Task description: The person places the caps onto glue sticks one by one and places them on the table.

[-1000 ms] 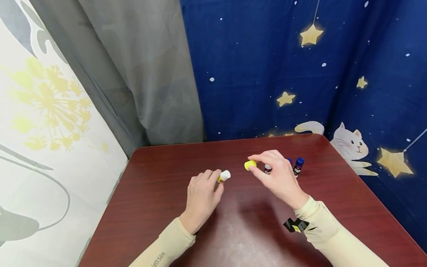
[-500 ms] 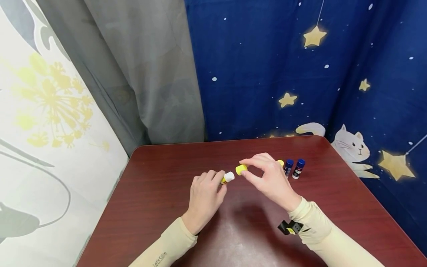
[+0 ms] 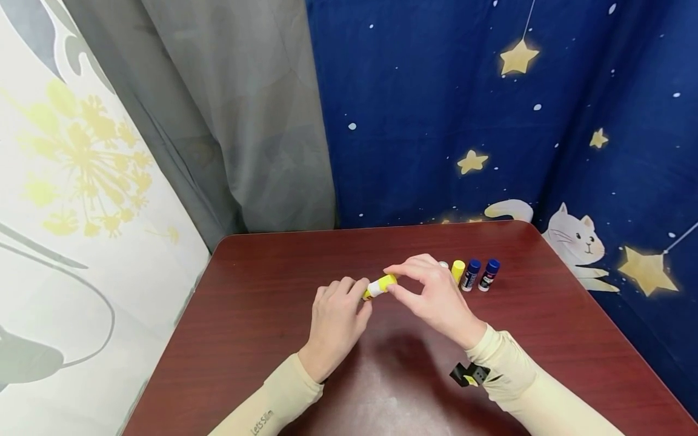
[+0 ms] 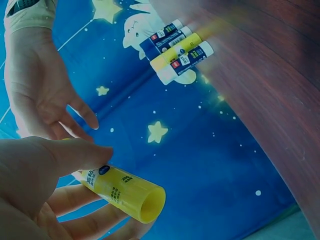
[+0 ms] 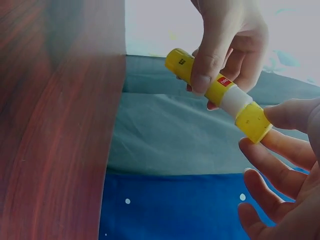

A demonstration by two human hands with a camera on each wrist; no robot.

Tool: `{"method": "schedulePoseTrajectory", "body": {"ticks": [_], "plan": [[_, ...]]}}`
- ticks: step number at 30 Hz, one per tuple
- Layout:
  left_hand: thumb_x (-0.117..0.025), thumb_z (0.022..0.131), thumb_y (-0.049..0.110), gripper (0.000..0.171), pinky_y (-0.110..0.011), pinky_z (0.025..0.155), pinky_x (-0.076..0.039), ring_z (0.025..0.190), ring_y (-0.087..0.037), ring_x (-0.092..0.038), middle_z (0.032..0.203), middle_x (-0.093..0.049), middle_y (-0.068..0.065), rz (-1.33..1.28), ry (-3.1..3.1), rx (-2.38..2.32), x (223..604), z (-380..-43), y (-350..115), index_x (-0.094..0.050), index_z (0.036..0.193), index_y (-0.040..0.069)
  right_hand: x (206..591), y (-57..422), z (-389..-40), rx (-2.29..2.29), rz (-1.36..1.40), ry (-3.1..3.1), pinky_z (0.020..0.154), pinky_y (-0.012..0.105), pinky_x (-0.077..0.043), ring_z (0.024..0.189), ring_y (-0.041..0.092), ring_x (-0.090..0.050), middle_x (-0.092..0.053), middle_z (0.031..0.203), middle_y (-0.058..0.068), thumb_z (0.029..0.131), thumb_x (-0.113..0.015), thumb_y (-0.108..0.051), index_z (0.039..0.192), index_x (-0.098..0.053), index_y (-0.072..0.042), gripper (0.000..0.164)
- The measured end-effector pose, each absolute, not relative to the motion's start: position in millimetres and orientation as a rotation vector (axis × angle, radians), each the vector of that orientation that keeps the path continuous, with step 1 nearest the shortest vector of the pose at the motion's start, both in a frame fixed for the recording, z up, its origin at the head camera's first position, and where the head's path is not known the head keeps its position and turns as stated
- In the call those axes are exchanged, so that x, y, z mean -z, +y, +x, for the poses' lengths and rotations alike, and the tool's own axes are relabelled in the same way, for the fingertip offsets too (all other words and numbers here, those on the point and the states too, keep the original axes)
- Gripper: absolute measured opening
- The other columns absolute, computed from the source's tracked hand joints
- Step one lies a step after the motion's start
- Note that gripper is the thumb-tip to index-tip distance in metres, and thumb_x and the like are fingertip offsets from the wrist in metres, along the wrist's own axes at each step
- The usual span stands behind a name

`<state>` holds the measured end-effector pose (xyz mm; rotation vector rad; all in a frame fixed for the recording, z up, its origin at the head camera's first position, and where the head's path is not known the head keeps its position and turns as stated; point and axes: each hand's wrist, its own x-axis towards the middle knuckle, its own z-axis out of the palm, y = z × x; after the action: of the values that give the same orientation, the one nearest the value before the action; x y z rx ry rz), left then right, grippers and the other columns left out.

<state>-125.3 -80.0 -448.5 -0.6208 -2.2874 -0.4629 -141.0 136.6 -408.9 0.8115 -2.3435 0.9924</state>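
Observation:
My left hand (image 3: 335, 327) holds a yellow glue stick (image 5: 218, 92) between thumb and fingers, above the table. The stick is tilted, and its white collar (image 5: 235, 101) faces my right hand (image 3: 438, 298). Between thumb and forefinger, my right hand pinches the yellow cap (image 5: 254, 123) by its far end. The cap's mouth sits over the end of the white collar, with part of the collar still showing. In the left wrist view, the hollow-looking base (image 4: 153, 204) of the stick points away from the left palm.
More glue sticks stand upright in a row behind my right hand: a yellow one (image 3: 457, 270), two with dark blue caps, one of them the outer blue stick (image 3: 489, 275), and a white-capped one (image 4: 186, 62). Curtains (image 3: 425, 121) hang beyond the far edge of the brown table (image 3: 272, 260).
My right hand has moved left with the cap, from apart from the glue stick to its white collar. The left hand has barely shifted. More of the standing row now shows.

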Motion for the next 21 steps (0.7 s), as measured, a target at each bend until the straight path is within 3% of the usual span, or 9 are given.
{"method": "schedulePoseTrajectory", "body": {"ticks": [8,21], "plan": [[-0.079,0.081,0.015,0.028,-0.035,0.065,-0.042,0.070,-0.017,-0.054,0.086,-0.061,0.000,-0.628,-2.279,0.457,448.7,-121.4,-78.0,-0.070,0.107,0.015,409.7,136.0,-137.7,-0.991,0.828,-2.339,0.086,0.032,-0.048,0.106,0.007,-0.056,-0.069,0.100,-0.017,0.085,-0.083,-0.028,0.115,-0.075,-0.028,0.031],[-0.081,0.081,0.016,0.029,-0.035,0.065,-0.042,0.072,-0.019,-0.057,0.086,-0.061,0.000,-0.621,-2.287,0.440,449.5,-115.8,-75.1,-0.070,0.108,0.015,411.6,136.3,-132.9,-0.984,0.848,-2.328,0.086,0.032,-0.048,0.105,0.007,-0.056,-0.069,0.099,-0.017,0.084,-0.084,-0.026,0.114,-0.076,-0.027,0.032]]}}
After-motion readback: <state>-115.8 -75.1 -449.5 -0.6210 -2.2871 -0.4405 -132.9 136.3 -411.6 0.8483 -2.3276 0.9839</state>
